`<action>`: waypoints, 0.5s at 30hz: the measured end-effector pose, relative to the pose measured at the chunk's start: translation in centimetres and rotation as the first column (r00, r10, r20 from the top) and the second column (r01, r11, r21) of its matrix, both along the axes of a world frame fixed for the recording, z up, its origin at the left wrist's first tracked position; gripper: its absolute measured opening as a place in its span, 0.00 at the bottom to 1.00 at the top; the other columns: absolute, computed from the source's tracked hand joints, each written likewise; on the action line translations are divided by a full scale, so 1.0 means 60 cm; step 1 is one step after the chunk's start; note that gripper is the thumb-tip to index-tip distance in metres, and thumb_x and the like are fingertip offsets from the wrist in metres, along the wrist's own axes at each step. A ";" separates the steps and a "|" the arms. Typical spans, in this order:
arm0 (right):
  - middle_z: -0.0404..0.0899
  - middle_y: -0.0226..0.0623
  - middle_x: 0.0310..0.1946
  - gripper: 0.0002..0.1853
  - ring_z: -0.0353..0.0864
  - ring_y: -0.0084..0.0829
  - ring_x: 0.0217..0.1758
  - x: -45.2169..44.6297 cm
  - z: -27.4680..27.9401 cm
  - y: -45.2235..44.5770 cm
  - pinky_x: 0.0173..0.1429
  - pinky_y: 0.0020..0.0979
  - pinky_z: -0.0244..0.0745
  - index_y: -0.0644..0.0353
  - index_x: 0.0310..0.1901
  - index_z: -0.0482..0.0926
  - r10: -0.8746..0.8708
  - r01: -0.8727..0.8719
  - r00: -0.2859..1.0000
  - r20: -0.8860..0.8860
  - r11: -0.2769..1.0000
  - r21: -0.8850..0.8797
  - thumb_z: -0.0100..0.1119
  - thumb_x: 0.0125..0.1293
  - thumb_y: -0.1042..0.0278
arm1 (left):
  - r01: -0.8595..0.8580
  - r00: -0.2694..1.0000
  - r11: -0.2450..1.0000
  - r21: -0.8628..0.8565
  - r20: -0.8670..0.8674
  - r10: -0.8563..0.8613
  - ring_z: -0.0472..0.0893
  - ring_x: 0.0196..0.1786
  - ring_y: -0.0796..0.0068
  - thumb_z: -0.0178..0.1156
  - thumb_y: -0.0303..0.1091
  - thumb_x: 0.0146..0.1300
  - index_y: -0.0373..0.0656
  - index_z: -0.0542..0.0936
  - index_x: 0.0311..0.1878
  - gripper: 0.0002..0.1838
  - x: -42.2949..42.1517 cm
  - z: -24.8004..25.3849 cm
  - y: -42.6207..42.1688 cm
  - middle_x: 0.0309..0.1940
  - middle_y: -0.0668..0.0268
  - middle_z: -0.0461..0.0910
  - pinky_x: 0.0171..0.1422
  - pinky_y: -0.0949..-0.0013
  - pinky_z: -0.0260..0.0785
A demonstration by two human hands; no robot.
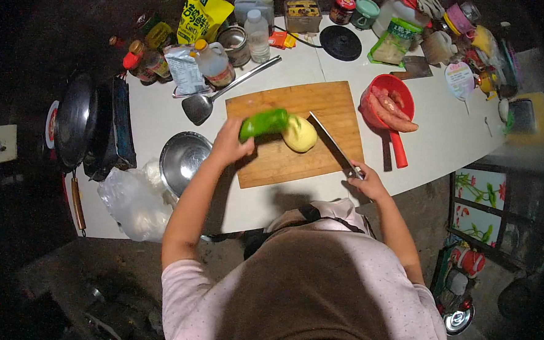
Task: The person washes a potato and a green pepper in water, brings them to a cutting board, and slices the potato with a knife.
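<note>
My left hand [228, 144] is closed around a green pepper [264, 126], slightly blurred, held over the left part of the wooden cutting board [272, 167]. Its far end overlaps a peeled, pale yellow potato [302, 136] in this view; whether they touch I cannot tell. In my right hand [371, 183], the handle of a kitchen knife [330, 139] is gripped at the board's right edge. The blade points up and left across the board, to the right of the potato.
Right of the board, a red plastic ladle [399, 153] holds long pinkish pieces [391, 111]. A metal bowl [186, 159] and plastic bag [132, 202] lie left. Behind the board are a spatula [198, 109], several bottles [257, 37] and a black lid [341, 43].
</note>
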State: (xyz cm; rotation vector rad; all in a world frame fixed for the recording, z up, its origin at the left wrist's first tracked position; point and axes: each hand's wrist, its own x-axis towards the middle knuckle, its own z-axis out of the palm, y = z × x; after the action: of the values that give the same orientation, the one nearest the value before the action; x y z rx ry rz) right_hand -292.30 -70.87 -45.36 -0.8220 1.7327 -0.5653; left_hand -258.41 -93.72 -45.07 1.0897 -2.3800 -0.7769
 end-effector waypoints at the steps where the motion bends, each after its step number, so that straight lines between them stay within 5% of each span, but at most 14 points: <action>1: 0.75 0.32 0.44 0.32 0.72 0.24 0.44 0.000 0.002 0.000 0.52 0.25 0.66 0.59 0.59 0.66 0.003 -0.003 1.000 0.004 1.000 0.006 0.63 0.50 0.75 | -0.003 1.000 1.000 0.006 0.004 0.003 0.70 0.49 0.48 0.61 0.32 0.44 0.37 0.68 0.51 0.27 -0.016 -0.002 -0.017 0.43 0.50 0.70 0.54 0.58 0.64; 4: 0.75 0.33 0.46 0.32 0.73 0.25 0.48 -0.002 -0.006 0.002 0.54 0.25 0.66 0.60 0.60 0.66 -0.038 0.037 0.998 0.040 0.999 0.019 0.63 0.50 0.74 | -0.091 0.987 0.994 -0.062 -0.136 0.082 0.69 0.50 0.49 0.62 0.30 0.44 0.38 0.68 0.52 0.28 -0.058 -0.026 -0.067 0.43 0.50 0.70 0.55 0.58 0.63; 6: 0.75 0.36 0.48 0.31 0.72 0.27 0.51 -0.011 -0.028 0.012 0.55 0.26 0.65 0.62 0.58 0.67 0.009 -0.015 0.999 -0.044 0.990 -0.138 0.64 0.50 0.72 | -0.167 0.986 0.979 -0.121 -0.016 0.166 0.68 0.51 0.50 0.62 0.28 0.44 0.39 0.68 0.52 0.28 -0.071 -0.081 -0.086 0.44 0.51 0.69 0.56 0.58 0.61; 11: 0.77 0.43 0.47 0.28 0.75 0.31 0.51 -0.013 -0.017 0.007 0.55 0.27 0.66 0.61 0.56 0.70 0.037 -0.055 0.987 -0.157 0.992 -0.114 0.64 0.51 0.69 | -0.173 0.983 0.984 -0.034 0.054 0.175 0.67 0.53 0.50 0.63 0.29 0.46 0.40 0.66 0.55 0.30 -0.079 -0.101 -0.078 0.47 0.51 0.68 0.58 0.55 0.59; 13: 0.78 0.46 0.45 0.27 0.76 0.33 0.49 -0.010 -0.015 0.005 0.54 0.28 0.67 0.59 0.56 0.71 0.041 -0.062 0.983 -0.181 0.992 -0.114 0.63 0.52 0.68 | -0.163 0.976 0.947 -0.278 0.096 0.196 0.66 0.55 0.50 0.65 0.30 0.46 0.40 0.65 0.58 0.33 -0.091 -0.079 -0.064 0.51 0.50 0.67 0.58 0.52 0.57; 15: 0.78 0.49 0.41 0.26 0.78 0.37 0.45 -0.008 0.000 -0.001 0.51 0.30 0.69 0.55 0.56 0.71 0.077 -0.107 0.969 -0.236 0.987 -0.116 0.61 0.53 0.66 | -0.101 0.986 0.956 -0.274 0.099 0.133 0.64 0.59 0.50 0.66 0.37 0.46 0.41 0.63 0.60 0.37 -0.106 -0.056 -0.055 0.56 0.50 0.64 0.61 0.51 0.55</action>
State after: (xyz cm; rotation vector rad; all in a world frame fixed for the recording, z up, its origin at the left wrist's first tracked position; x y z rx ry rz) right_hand -292.76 -70.91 -45.39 -1.0897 1.8717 -0.5386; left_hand -264.79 -97.02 -48.42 1.1748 -2.4019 -0.3450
